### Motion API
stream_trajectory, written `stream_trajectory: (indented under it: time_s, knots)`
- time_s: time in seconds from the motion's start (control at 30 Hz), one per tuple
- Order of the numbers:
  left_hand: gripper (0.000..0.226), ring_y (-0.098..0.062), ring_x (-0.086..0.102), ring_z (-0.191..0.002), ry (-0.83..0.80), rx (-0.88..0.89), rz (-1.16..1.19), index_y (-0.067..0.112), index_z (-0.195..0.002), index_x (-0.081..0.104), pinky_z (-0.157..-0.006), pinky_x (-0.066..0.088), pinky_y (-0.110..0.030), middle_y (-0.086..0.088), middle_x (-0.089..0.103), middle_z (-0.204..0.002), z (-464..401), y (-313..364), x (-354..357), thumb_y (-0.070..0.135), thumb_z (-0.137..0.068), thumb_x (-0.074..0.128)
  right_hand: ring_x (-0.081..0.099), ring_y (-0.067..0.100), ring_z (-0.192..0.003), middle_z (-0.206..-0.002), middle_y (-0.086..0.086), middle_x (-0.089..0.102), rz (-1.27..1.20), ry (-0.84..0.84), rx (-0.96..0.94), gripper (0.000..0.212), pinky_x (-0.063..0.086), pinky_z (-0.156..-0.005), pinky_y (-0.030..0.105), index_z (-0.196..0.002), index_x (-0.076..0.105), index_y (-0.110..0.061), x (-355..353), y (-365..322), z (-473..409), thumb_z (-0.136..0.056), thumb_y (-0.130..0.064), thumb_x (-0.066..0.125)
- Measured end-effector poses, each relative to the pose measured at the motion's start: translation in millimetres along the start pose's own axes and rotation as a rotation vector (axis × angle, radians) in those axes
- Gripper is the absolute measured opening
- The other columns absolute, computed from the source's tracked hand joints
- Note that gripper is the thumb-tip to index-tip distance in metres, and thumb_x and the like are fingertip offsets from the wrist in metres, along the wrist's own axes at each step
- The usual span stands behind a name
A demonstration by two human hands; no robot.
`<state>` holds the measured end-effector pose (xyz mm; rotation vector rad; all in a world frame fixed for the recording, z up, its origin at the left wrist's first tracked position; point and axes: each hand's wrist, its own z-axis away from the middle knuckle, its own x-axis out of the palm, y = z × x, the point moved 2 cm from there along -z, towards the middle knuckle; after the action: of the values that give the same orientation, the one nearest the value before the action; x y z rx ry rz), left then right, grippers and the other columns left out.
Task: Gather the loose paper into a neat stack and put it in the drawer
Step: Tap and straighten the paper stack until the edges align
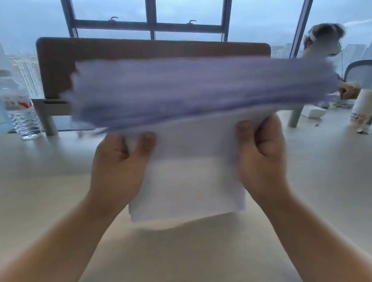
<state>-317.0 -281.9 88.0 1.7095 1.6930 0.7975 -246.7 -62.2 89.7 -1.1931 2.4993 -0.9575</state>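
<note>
Above the desk (pixel 45 186), left hand (pixel 117 167) and right hand (pixel 260 161) pinch the paper stack (pixel 190 185).

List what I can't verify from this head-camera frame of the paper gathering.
- Paper stack, head view: upper sheets are motion-blurred, so edge alignment and sheet count are unreadable.
- Left hand and right hand: fingers behind the paper are hidden by it.
- Drawer: not in view.
- Water bottle and paper cup: label print too small and blurred.
- Divider panel: its lower middle is hidden by the paper.
</note>
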Motion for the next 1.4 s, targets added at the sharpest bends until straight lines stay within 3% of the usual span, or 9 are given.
stream_trajectory:
  time_s: [0.17,0.3,0.47,0.57,0.8,0.97,1.07,1.23,1.4]
  knots:
    - [0.016,0.000,0.068,-0.075,-0.046,-0.004,0.059,0.045,-0.085,0.070,-0.069,0.057,-0.027,0.022,0.075,-0.085,-4,-6,-1,0.032,-0.092,0.074,0.058,-0.001,-0.084,-0.090,-0.025,0.063,0.066,0.027,-0.047,0.015,0.049,-0.073,0.024,-0.098,0.055,-0.038,-7,-6,-10,-0.099,-0.023,0.057]
    - [0.027,-0.009,0.073,-0.100,-0.172,-0.061,0.206,0.045,-0.108,0.069,-0.082,0.059,-0.029,0.014,0.077,-0.109,-1,-13,7,0.022,-0.094,0.074,0.062,0.013,-0.099,-0.109,-0.007,0.065,-0.127,-0.034,-0.006,0.022,0.054,-0.086,0.042,-0.115,0.055,-0.031,-2,1,-4,-0.096,-0.021,0.057]
    - [0.036,-0.003,0.069,-0.110,-0.153,-0.073,0.172,0.027,-0.125,0.057,-0.089,0.055,-0.021,0.018,0.074,-0.117,-2,-14,8,0.001,-0.101,0.062,0.060,0.007,-0.115,-0.121,-0.020,0.064,-0.075,-0.045,-0.024,0.040,0.048,-0.100,0.031,-0.127,0.051,-0.035,2,2,0,-0.092,-0.015,0.057]
    - [0.025,0.000,0.071,-0.095,-0.068,-0.072,0.059,0.034,-0.109,0.063,-0.082,0.057,-0.026,0.023,0.076,-0.103,-1,-14,6,0.010,-0.100,0.066,0.061,-0.002,-0.110,-0.115,-0.031,0.063,0.034,-0.026,-0.008,0.042,0.046,-0.094,0.019,-0.123,0.049,-0.042,2,0,-2,-0.094,-0.013,0.058]
    - [0.025,0.005,0.070,-0.079,0.037,-0.006,-0.071,0.043,-0.088,0.068,-0.070,0.056,-0.020,0.029,0.074,-0.088,6,-7,5,0.020,-0.097,0.071,0.067,0.028,-0.087,-0.096,0.003,0.071,0.125,-0.141,-0.071,0.026,0.055,-0.074,0.046,-0.124,0.064,-0.015,3,-9,5,-0.099,-0.012,0.058]
    - [0.036,-0.012,0.074,-0.100,-0.048,-0.129,0.087,0.051,-0.104,0.062,-0.086,0.060,-0.041,0.015,0.075,-0.108,0,-21,9,0.016,-0.096,0.069,0.060,-0.005,-0.101,-0.113,-0.032,0.060,0.140,-0.149,0.050,0.050,0.051,-0.083,0.017,-0.137,0.043,-0.034,5,7,4,-0.099,-0.006,0.056]
    - [0.022,-0.015,0.074,-0.103,-0.140,-0.282,0.055,0.038,-0.116,0.063,-0.091,0.060,-0.045,0.013,0.077,-0.108,3,-34,10,0.022,-0.100,0.066,0.058,-0.011,-0.098,-0.115,-0.027,0.060,0.193,-0.188,0.181,0.046,0.042,-0.074,0.005,-0.140,0.042,-0.028,8,28,9,-0.099,-0.010,0.053]
    - [0.021,-0.010,0.075,-0.098,-0.196,-0.182,-0.040,0.046,-0.112,0.066,-0.090,0.060,-0.049,0.017,0.077,-0.106,6,-29,10,0.040,-0.093,0.060,0.055,-0.015,-0.096,-0.113,-0.030,0.056,0.259,-0.191,0.102,0.047,0.038,-0.073,0.002,-0.142,0.045,-0.019,10,19,11,-0.099,-0.002,0.049]
    - [0.023,-0.016,0.075,-0.100,-0.193,-0.215,0.310,0.028,-0.117,0.066,-0.084,0.061,-0.035,0.006,0.079,-0.107,-1,-20,13,0.013,-0.099,0.066,0.055,-0.015,-0.102,-0.115,-0.041,0.056,0.211,-0.145,-0.031,0.047,0.043,-0.085,0.008,-0.143,0.045,-0.015,1,4,0,-0.098,-0.002,0.054]
